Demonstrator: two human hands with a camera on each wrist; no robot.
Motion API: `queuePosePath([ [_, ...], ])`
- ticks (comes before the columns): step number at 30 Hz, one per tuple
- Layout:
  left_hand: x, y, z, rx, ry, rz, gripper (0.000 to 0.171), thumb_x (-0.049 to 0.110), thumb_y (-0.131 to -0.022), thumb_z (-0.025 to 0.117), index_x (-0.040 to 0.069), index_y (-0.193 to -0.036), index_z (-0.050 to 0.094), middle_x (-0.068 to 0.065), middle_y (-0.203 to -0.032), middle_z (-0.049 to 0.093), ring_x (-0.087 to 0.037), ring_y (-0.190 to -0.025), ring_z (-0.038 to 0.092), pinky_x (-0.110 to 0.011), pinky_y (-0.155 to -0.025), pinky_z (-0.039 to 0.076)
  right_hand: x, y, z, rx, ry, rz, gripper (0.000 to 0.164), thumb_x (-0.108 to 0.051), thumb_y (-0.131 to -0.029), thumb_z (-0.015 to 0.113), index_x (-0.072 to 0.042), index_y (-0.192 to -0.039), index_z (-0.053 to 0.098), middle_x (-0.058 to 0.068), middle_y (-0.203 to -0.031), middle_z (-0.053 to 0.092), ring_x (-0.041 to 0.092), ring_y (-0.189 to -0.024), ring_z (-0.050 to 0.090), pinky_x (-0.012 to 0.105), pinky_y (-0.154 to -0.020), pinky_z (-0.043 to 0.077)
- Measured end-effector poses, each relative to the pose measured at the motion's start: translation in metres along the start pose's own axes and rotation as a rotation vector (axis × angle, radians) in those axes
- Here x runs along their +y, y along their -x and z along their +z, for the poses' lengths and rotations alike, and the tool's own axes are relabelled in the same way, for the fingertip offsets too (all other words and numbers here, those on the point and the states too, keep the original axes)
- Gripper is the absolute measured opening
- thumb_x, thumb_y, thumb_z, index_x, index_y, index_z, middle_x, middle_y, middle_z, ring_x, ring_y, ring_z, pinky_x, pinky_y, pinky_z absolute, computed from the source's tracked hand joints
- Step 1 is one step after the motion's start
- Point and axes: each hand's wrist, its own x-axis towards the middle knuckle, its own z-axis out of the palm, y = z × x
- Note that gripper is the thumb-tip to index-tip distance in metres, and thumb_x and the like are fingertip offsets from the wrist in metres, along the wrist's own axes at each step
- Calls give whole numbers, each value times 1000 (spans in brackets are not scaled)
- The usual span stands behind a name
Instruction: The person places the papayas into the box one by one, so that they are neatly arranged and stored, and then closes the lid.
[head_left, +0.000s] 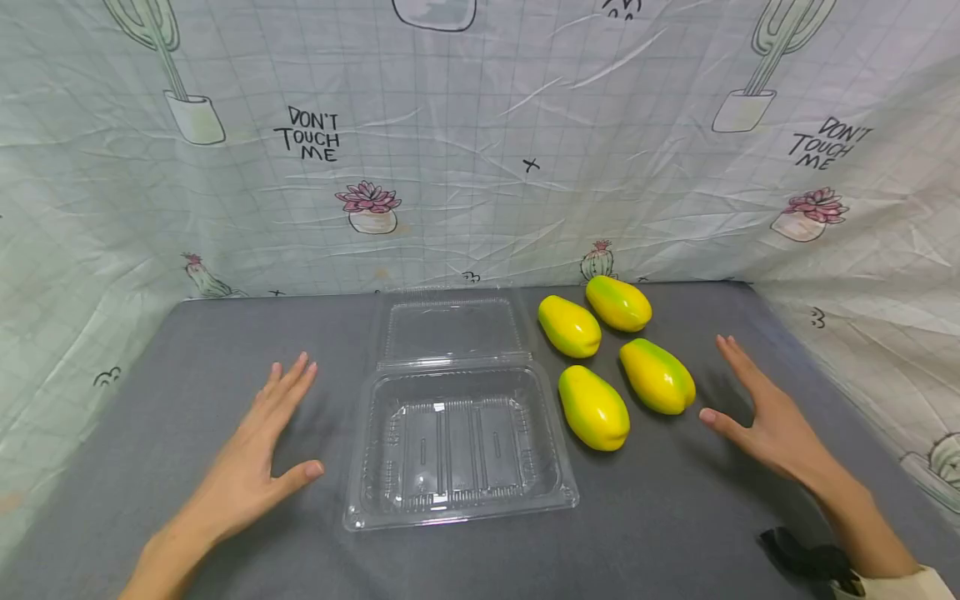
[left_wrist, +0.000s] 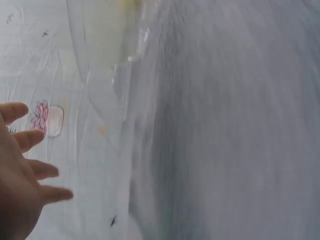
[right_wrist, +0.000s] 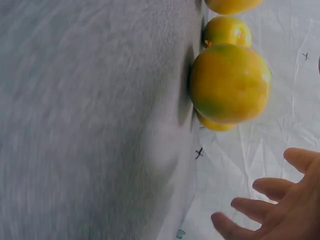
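Grey cloth (head_left: 150, 433) spreads beneath a clear plastic box (head_left: 463, 511), its lid (head_left: 453, 329) laid open behind. Left of the box hovers the left hand (head_left: 251, 454); farther to its right, the right hand (head_left: 772, 421); both empty, fingers outstretched. Four yellow-green fruits (head_left: 594, 408) lie between box and right hand, the nearer hand; the outermost fruit (head_left: 657, 377) slants lengthwise, near end toward that hand.
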Motion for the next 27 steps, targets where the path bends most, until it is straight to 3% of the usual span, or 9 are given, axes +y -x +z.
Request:
queuePosePath([
  [5, 4, -10, 12, -14, 190, 24, 82, 41, -88, 66, 15, -153, 23, -6, -159, 17, -31, -145, 4, -73, -102, 10, -2, -4, 8, 40, -65, -2, 79, -22, -91, 63, -29, -154, 16, 8, -158, 17, 59, -121, 37, 72, -89, 29],
  [9, 4, -16, 22, -30, 188, 9, 84, 38, -85, 70, 19, -153, 24, -3, -159, 16, -30, -145, 5, -74, -100, 13, -3, -8, 14, 86, -121, -24, 64, -25, -98, 53, -28, -153, 21, 14, -153, 28, 56, -119, 41, 67, -91, 32],
  [13, 0, -19, 31, -40, 228, 9, 83, 28, -84, 71, 18, -153, 25, -3, -159, 16, -31, -145, 6, -74, -99, 13, -3, -14, 20, 99, -141, -12, 59, -26, -100, 49, -31, -153, 22, 14, -151, 33, 47, -124, 41, 57, -94, 35],
  [21, -14, -20, 49, -57, 282, 29, 83, 21, -82, 70, 12, -152, 26, -12, -158, 17, -33, -145, 5, -73, -101, 11, -4, -19, 29, 94, -151, 19, 54, -28, -101, 44, -33, -152, 24, 16, -148, 37, 42, -123, 43, 64, -90, 36],
  [25, -21, -19, 54, -36, 307, 70, 81, 23, -84, 69, 8, -151, 27, -14, -157, 16, -37, -144, 6, -67, -106, 9, -3, -20, 30, 100, -131, 24, 51, -28, -103, 41, -31, -152, 25, 16, -147, 39, 26, -125, 43, 59, -92, 36],
  [27, -23, -18, 57, -32, 324, 94, 79, 21, -85, 67, 6, -151, 27, -16, -157, 16, -38, -144, 6, -58, -110, 8, -3, -22, 30, 89, -114, 23, 51, -28, -104, 40, -28, -152, 25, 17, -146, 40, 26, -123, 44, 58, -92, 37],
])
